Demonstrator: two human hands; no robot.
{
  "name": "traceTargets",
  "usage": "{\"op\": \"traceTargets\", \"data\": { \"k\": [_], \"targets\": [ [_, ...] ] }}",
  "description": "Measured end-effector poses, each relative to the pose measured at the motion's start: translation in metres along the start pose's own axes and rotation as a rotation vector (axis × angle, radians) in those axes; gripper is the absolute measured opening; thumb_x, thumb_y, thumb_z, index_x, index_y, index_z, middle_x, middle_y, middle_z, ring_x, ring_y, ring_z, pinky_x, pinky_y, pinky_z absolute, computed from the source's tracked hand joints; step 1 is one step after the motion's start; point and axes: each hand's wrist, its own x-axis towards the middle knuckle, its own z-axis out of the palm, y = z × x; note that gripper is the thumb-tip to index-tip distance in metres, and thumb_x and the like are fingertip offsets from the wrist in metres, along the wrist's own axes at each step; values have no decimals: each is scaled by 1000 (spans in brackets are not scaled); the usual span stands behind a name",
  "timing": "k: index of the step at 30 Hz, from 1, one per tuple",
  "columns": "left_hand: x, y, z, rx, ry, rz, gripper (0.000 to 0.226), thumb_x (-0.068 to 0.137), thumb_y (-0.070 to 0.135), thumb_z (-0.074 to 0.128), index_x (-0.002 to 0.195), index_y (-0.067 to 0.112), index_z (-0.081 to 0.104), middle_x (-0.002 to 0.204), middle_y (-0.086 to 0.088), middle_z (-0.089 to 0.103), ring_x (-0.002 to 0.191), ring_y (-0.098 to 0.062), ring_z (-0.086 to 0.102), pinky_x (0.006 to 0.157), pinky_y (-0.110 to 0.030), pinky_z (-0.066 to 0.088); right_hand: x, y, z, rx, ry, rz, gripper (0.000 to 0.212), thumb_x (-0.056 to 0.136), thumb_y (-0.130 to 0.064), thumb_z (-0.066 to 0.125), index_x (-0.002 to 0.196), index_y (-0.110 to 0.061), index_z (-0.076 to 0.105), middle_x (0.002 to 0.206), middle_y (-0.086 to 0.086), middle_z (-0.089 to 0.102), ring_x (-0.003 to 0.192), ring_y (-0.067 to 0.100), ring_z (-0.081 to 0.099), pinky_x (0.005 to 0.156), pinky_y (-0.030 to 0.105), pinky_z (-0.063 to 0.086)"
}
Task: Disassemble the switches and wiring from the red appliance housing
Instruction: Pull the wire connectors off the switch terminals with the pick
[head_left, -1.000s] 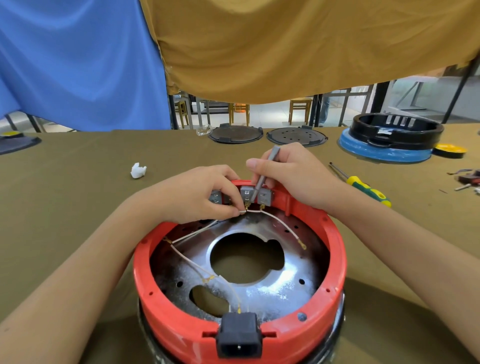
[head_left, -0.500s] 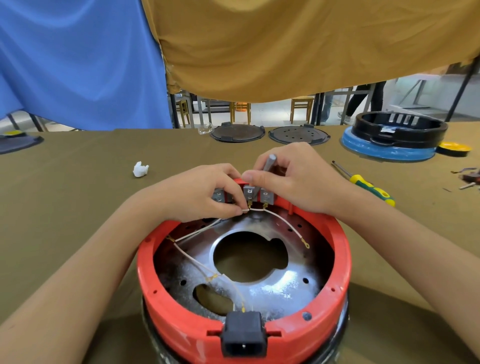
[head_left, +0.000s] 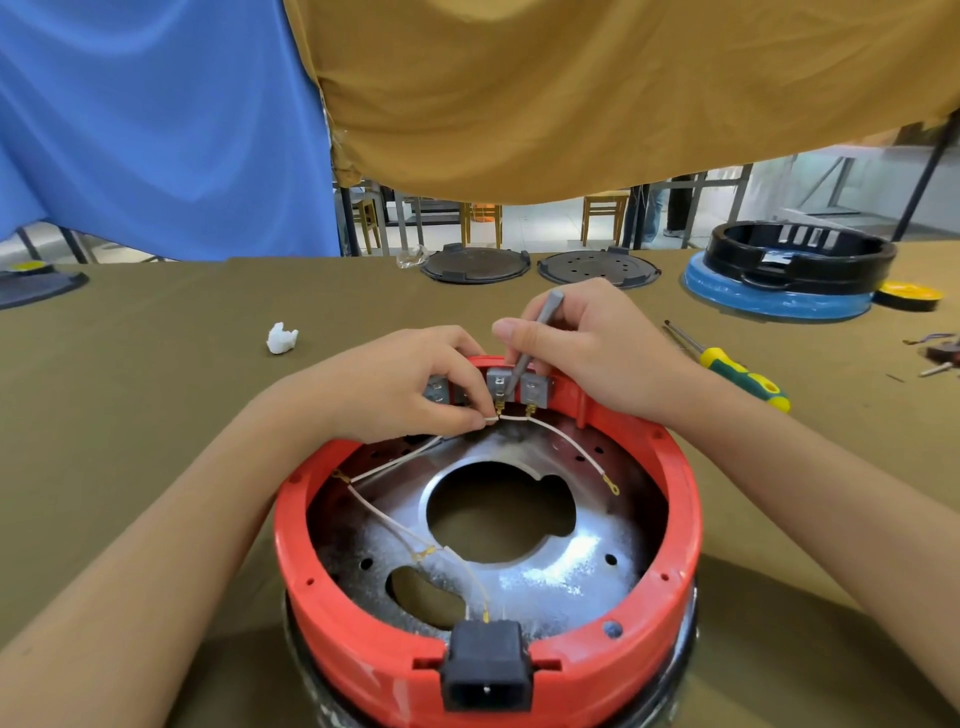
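Left hand (head_left: 395, 384) pinching white wire (head_left: 566, 441), right hand (head_left: 587, 343) gripping grey tool (head_left: 530, 340), inside red housing (head_left: 675, 519).

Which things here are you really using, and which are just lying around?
Using:
red housing
switches
white wire
grey tool
left hand
right hand

Lying about:
screwdriver
white scrap
two dark discs
black ring
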Motion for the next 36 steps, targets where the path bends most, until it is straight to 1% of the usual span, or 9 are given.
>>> {"op": "traceTargets", "data": {
  "k": [4, 9, 12, 16, 20, 22, 26, 31, 36],
  "targets": [
    [-1, 0, -1, -6, -2, -5, 11, 87, 35, 71, 94, 40, 76, 119, 20, 54, 105, 1, 56, 101, -32, 43, -1, 0, -4, -15, -28, -65, 25, 92, -31, 70, 73, -17, 75, 64, -1, 69, 58, 10, 59, 60, 27, 45],
    [-2, 0, -1, 3, -9, -11, 12, 88, 34, 71, 96, 40, 76, 120, 20, 53, 106, 1, 55, 100, -33, 43, -2, 2, -29, -40, -251, -57, 8, 86, -19, 77, 92, -14, 81, 80, 3, 76, 74, 14, 71, 68, 21, 51],
    [-2, 1, -2, 1, -12, -9, 12, 89, 34, 70, 97, 40, 77, 120, 20, 53, 106, 1, 55, 100, -32, 43, -4, 2, -25, -139, -218, -96, 7, 85, -22, 77, 91, -19, 80, 83, -5, 75, 79, 10, 69, 75, 31, 53],
    [-3, 1, -1, 6, -13, -9, 12, 88, 35, 70, 96, 41, 77, 118, 23, 52, 104, 1, 55, 98, -30, 44, -3, -4, -15, -174, -207, -101, 8, 89, -26, 73, 85, -20, 76, 79, -7, 72, 77, 8, 66, 76, 32, 51],
    [-2, 1, -1, -3, -6, -4, 12, 88, 35, 71, 96, 41, 77, 118, 21, 54, 105, 1, 55, 100, -31, 43, -2, -2, -14, 6, -167, -30, 23, 93, -24, 68, 82, -6, 75, 77, 17, 69, 72, 29, 61, 68, 34, 46],
    [-2, 1, -1, -7, -7, -5, 12, 88, 35, 71, 97, 41, 77, 119, 20, 54, 106, 1, 55, 100, -32, 43, -1, -3, -11, 35, -157, -3, 26, 95, -25, 66, 82, -3, 74, 78, 20, 69, 70, 28, 60, 68, 31, 46],
    [-2, 1, -1, -16, -8, -10, 12, 87, 34, 71, 97, 40, 77, 119, 20, 54, 106, 1, 56, 100, -31, 43, 0, -2, -9, 72, -126, 74, 30, 97, -29, 63, 80, -8, 75, 72, 13, 69, 65, 11, 58, 70, 23, 46],
    [-2, 1, -2, -16, -17, -13, 12, 88, 35, 71, 97, 40, 77, 118, 22, 53, 105, 1, 56, 98, -27, 44, -1, 2, -7, 98, -105, 79, 30, 96, -28, 64, 80, -6, 75, 65, 2, 64, 62, 8, 58, 66, 15, 45],
    [-3, 0, -1, -9, -6, -12, 11, 88, 36, 71, 95, 42, 77, 118, 23, 53, 104, 3, 55, 98, -26, 43, -5, -3, -9, -173, -129, -139, 20, 91, -34, 69, 82, -17, 76, 75, -3, 70, 72, 10, 63, 67, 23, 48]
  ]
}}
